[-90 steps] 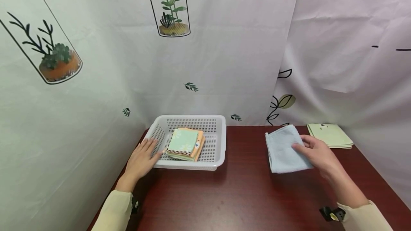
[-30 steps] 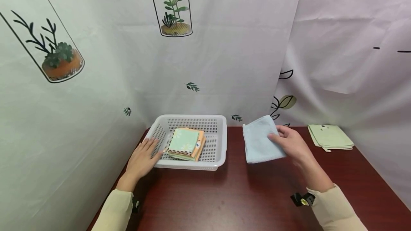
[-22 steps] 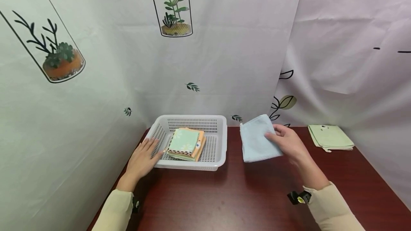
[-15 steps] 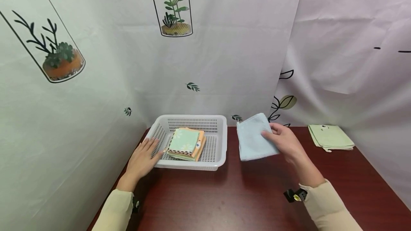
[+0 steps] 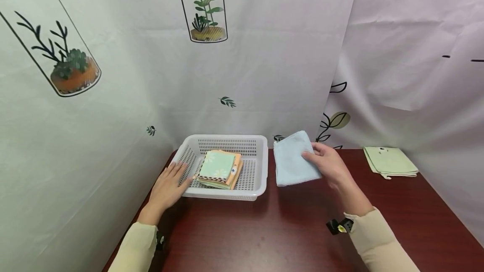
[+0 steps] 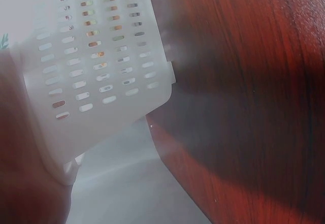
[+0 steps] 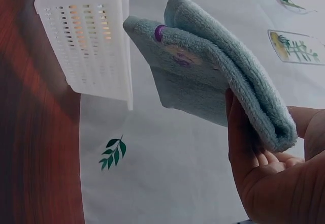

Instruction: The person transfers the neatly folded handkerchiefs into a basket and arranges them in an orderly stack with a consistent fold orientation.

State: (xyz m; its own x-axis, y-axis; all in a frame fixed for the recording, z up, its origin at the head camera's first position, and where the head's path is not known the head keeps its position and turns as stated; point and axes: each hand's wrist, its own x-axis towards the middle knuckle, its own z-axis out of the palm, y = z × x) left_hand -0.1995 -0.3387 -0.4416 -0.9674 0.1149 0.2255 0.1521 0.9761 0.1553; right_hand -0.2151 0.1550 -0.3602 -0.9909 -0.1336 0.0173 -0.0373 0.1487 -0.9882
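Note:
My right hand (image 5: 326, 163) holds a folded light blue towel (image 5: 291, 160) in the air just right of the white perforated basket (image 5: 252, 188). In the right wrist view the light blue towel (image 7: 213, 74) lies folded over my fingers (image 7: 241, 142), with the basket (image 7: 91, 36) to its left. A stack of folded cloths (image 5: 218, 169), mint green on top and orange beneath, lies in the basket. My left hand (image 5: 166, 188) rests flat against the basket's left front corner; the left wrist view shows that basket wall (image 6: 96, 76) close up.
A dark red table (image 5: 287, 230) carries everything. Folded pale green cloths (image 5: 389, 161) lie at the back right. Printed curtains (image 5: 113, 74) close in the left, back and right sides.
My right hand has lifted the blue towel off the table and carried it left, from the right side to just beside the basket. The left hand has stayed on the basket.

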